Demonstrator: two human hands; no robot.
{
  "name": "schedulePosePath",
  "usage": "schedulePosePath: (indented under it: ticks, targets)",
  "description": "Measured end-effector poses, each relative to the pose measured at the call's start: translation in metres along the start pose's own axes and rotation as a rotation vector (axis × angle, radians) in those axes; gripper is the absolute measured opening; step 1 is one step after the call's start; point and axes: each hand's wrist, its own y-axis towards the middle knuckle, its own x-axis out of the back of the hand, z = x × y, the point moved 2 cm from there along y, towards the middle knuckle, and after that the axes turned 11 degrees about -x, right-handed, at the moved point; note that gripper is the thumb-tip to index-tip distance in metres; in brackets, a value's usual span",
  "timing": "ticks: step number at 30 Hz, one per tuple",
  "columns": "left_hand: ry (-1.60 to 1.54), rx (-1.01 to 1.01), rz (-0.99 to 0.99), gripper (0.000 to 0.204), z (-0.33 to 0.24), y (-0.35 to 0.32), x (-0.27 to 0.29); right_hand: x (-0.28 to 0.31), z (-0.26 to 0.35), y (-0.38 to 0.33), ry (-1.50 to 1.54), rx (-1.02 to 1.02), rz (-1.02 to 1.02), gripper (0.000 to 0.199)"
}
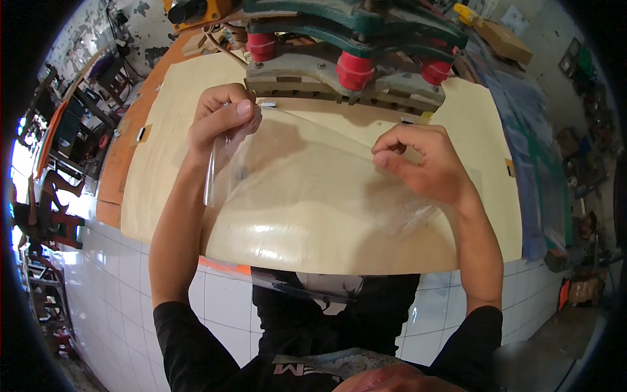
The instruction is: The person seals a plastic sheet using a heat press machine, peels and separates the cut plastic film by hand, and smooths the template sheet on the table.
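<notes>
A clear plastic sheet (pixel 313 157) stretches between my two hands above the table. My left hand (pixel 225 117) is closed, with the film bunched between thumb and fingers; a rolled fold of it hangs down beside my wrist. My right hand (pixel 424 160) pinches the film's other upper corner between thumb and fingertips. Below my right hand the film lies crumpled and catches light. Under it spreads a cream-coloured sheet (pixel 157 176) covering most of the tabletop. Just beyond my hands stands a press with a grey metal bar (pixel 294 81).
The press has a green frame (pixel 405 39) and red cylindrical mounts (pixel 356 70). Orange-brown wood (pixel 114 189) shows at the table's left edge. Bluish plastic sheets (pixel 529 163) drape on the right. A cardboard box (pixel 506 40) sits far right, and a red stool (pixel 65 225) stands left on the tiled floor.
</notes>
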Motion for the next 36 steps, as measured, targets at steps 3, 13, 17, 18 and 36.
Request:
schedulePosePath:
  ticks: [3,13,17,18,36]
  targets:
    - [0.052,-0.013,-0.031,0.025,0.001,0.001,0.0,0.001,-0.003,0.0,0.022,-0.067,0.021,0.012]
    - [0.091,0.0,-0.026,0.024,0.001,0.003,-0.002,0.001,-0.008,0.002,0.064,-0.166,0.041,0.011]
    - [0.197,0.04,-0.038,0.027,0.002,0.0,-0.002,-0.005,-0.004,0.001,0.068,-0.163,0.02,0.012]
    - [0.196,0.04,-0.038,0.027,0.002,0.0,-0.003,-0.005,-0.001,0.001,0.065,-0.172,0.022,0.013]
    - [0.161,0.025,0.058,0.018,0.007,0.0,-0.01,-0.006,0.003,0.0,0.039,-0.034,-0.105,0.017]
